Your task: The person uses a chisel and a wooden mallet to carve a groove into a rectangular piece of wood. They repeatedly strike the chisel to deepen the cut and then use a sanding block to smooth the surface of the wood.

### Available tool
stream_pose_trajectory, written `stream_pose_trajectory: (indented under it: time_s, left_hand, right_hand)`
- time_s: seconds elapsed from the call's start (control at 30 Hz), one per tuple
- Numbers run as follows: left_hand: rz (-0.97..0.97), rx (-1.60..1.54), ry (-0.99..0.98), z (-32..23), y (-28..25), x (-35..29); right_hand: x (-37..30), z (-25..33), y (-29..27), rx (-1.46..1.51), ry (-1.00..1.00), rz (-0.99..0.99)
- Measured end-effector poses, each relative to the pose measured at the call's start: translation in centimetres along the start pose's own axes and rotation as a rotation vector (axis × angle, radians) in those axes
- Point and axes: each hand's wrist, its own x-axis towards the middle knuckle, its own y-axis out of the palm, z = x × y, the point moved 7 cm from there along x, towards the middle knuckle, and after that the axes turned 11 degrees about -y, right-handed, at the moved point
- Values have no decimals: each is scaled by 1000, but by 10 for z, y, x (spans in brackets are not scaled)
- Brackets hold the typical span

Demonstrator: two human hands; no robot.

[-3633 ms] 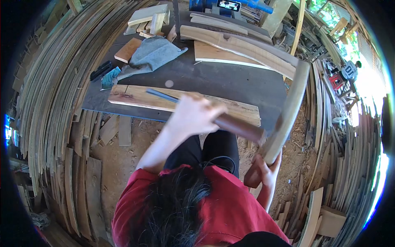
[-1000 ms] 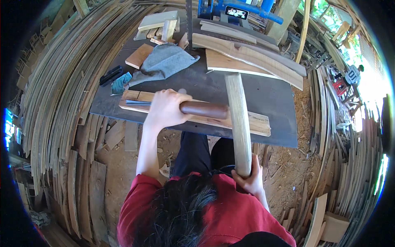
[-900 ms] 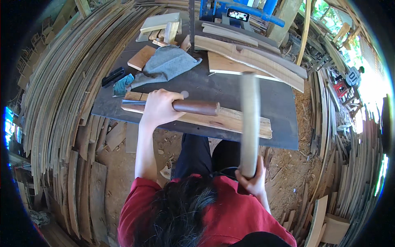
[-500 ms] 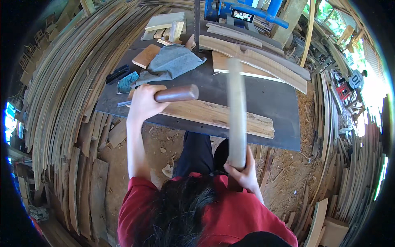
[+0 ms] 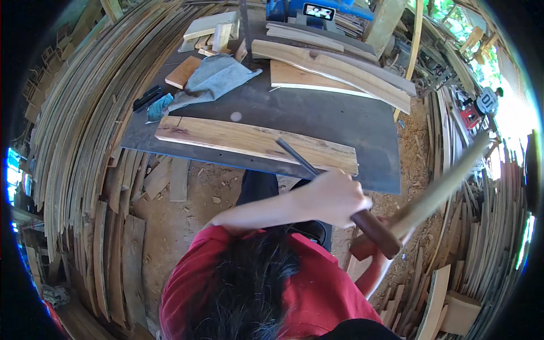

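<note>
My left hand [image 5: 331, 198] is closed round a chisel, its forearm reaching across in front of my body to the right. The chisel's dark metal blade [image 5: 297, 155] points up and left over the plank's right part. Its brown wooden handle [image 5: 378, 233] sticks out on the hand's other side. Partly hidden behind that handle, my right hand [image 5: 383, 263] grips a long pale wooden stick [image 5: 447, 184], slanted up to the right and blurred. A reddish-brown block end [image 5: 361, 247] shows beside the grip. On the dark table [image 5: 255, 113] lies a thick plank [image 5: 226, 133] with dark markings.
A grey-blue cloth [image 5: 218, 79], a brown block [image 5: 183, 72] and a black object [image 5: 147, 98] lie at the table's left. Curved boards [image 5: 334, 68] lie at the back right. Stacked strips [image 5: 107, 90] line the left side. Another person [image 5: 486, 102] is far right.
My left hand has swung from the table's left side to the right with the chisel, uncovering the plank's left end. The stick has tilted from upright to the right.
</note>
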Motion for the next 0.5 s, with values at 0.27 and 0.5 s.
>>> stream_pose_trajectory:
  time_s: [0.27,0.5]
  left_hand:
    - [-132,-20,-232,11,12,37]
    - [-164,44,-313,38,2,40]
  right_hand:
    - [12,23,-106,57,-2,-395]
    - [-35,8,-17,261,204,297]
